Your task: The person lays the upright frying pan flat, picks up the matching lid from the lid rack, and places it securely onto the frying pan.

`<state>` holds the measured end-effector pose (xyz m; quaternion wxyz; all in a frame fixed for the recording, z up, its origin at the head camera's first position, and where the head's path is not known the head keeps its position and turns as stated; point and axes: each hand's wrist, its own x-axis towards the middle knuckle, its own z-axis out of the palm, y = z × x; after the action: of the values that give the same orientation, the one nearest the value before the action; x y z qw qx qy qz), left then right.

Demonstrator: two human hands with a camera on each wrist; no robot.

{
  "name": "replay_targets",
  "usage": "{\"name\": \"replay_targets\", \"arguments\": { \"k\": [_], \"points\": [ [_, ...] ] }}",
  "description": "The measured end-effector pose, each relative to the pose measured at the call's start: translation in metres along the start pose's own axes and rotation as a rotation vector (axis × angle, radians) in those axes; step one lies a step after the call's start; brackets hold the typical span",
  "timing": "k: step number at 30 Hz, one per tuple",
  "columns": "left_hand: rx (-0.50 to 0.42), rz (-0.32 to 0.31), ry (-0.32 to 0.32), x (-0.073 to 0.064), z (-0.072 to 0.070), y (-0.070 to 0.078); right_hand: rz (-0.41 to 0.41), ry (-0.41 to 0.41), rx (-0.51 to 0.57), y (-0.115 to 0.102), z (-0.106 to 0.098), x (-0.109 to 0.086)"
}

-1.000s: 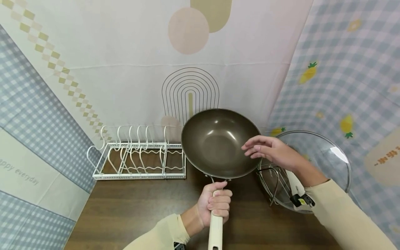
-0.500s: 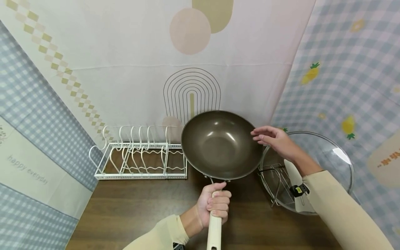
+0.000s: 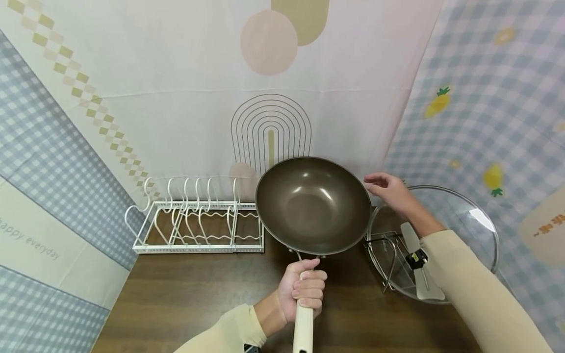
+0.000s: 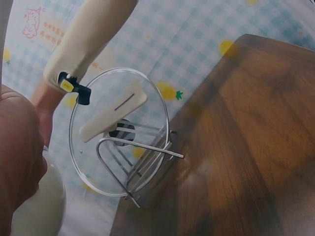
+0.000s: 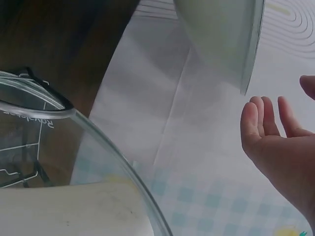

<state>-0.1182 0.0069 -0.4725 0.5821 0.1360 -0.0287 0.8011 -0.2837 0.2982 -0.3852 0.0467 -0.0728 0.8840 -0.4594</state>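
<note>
In the head view my left hand (image 3: 303, 290) grips the cream handle (image 3: 303, 328) of a wok (image 3: 309, 213). The wok is raised, its dark brown inside facing me. Off its right rim is my right hand (image 3: 389, 189), fingers loosely bent and holding nothing. From the right wrist view, those fingers (image 5: 250, 118) stand slightly apart from the wok's pale outer wall (image 5: 216, 44). Behind the right forearm a large glass lid (image 3: 463, 250) with a cream handle (image 4: 113, 112) leans upright in a metal wire stand (image 4: 142, 145).
A white wire rack (image 3: 198, 249) with several upright loops stands at the back left of the brown wooden table (image 3: 198, 299). Patterned cloth (image 3: 176, 132) hangs behind the table and along both sides.
My right hand has moved right, from in front of the wok's inside to just beyond its right rim. The left hand keeps its hold on the handle, and the wok has hardly moved.
</note>
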Motion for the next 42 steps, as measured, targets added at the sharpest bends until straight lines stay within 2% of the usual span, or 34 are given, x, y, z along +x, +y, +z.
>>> {"name": "replay_targets", "arguments": {
  "k": [5, 11, 16, 28, 36, 42],
  "points": [
    [-0.005, 0.001, -0.003, 0.001, 0.001, 0.0, 0.039, -0.019, -0.048, 0.005, -0.005, 0.01],
    [-0.011, -0.004, -0.006, 0.002, 0.002, -0.001, 0.127, -0.122, 0.014, 0.007, -0.006, 0.019],
    [-0.014, -0.01, -0.013, 0.003, 0.002, -0.002, 0.189, -0.146, 0.002, 0.013, -0.006, 0.029],
    [-0.006, -0.008, -0.01, 0.003, 0.0, -0.003, 0.218, -0.137, -0.036, 0.019, 0.004, 0.043],
    [0.002, -0.008, -0.001, 0.003, 0.0, -0.004, 0.223, -0.182, -0.006, 0.018, 0.003, 0.045],
    [0.012, -0.01, 0.005, 0.003, -0.001, -0.004, 0.213, -0.195, -0.054, 0.013, 0.0, 0.045]
  ]
}}
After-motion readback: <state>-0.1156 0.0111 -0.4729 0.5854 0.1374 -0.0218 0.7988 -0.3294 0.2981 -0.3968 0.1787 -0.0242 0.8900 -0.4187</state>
